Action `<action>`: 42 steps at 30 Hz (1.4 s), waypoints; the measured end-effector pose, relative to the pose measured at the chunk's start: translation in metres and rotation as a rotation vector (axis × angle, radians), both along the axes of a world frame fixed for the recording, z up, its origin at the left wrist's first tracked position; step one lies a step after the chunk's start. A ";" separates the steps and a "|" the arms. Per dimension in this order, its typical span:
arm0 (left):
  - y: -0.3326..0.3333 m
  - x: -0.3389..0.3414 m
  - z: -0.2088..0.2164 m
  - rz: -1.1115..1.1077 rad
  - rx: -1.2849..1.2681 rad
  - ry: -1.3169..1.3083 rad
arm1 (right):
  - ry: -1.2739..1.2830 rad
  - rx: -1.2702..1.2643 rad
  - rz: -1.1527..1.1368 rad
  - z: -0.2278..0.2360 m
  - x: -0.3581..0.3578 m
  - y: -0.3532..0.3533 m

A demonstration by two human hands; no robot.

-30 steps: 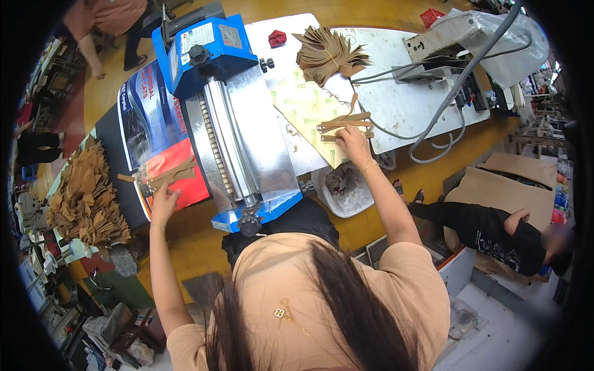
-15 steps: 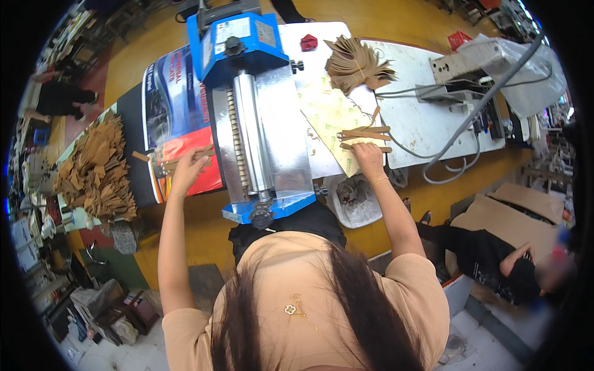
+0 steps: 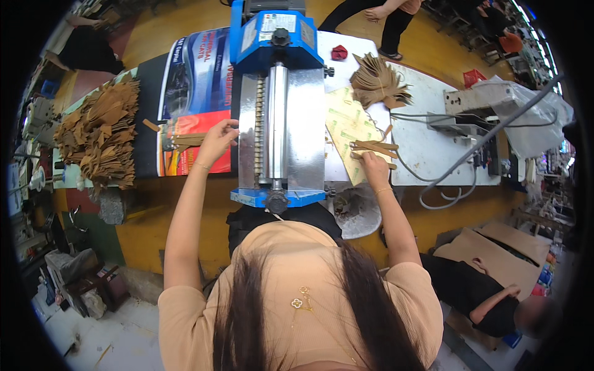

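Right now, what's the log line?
left hand: over printed sheet, beside blue roller machine | right hand: at brown strips on yellow sheet | brown pile: far left

Red basket [image 3: 473,78], translucent plastic bag [image 3: 533,141]

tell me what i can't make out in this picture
All in the head view:
right grip: fingertip contact with the strips, hidden by its own back
left grip: anything in its palm, hidden by its back
person beyond the red bundle: head, cut off by the upper edge
bin: contents, too small to tell
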State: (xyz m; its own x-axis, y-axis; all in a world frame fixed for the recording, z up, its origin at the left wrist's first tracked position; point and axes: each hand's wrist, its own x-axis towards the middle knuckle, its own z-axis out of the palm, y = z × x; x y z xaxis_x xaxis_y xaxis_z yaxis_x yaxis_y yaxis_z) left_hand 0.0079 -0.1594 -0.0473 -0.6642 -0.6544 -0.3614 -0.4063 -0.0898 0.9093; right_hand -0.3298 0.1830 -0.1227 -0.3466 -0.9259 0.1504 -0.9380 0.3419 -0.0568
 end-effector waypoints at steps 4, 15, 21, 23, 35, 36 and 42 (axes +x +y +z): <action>0.004 0.006 -0.004 0.026 0.031 0.024 | 0.039 0.016 0.027 -0.005 0.002 0.000; 0.015 0.010 -0.008 0.030 -0.037 -0.008 | 0.007 0.024 -0.007 -0.015 0.002 -0.001; 0.011 0.014 -0.008 0.129 -0.027 0.049 | -0.070 -0.029 -0.037 -0.010 0.008 -0.001; 0.002 0.021 -0.012 0.160 -0.032 0.078 | -0.069 -0.024 -0.019 -0.008 0.008 -0.001; -0.022 0.044 -0.047 0.274 0.011 -0.068 | -0.137 0.034 -0.064 -0.002 0.004 -0.010; -0.023 0.045 -0.049 0.273 -0.001 -0.063 | -0.175 0.021 -0.064 -0.001 0.004 -0.010; -0.024 0.033 -0.044 0.224 0.057 -0.010 | -0.205 0.063 -0.092 0.008 -0.005 -0.007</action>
State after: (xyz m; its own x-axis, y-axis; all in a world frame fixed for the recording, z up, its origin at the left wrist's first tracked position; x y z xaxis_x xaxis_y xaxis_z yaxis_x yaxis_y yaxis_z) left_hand 0.0408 -0.1834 -0.0913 -0.5005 -0.7637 -0.4077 -0.3797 -0.2296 0.8962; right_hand -0.3349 0.1761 -0.1144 -0.4470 -0.8945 0.0111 -0.8740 0.4341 -0.2184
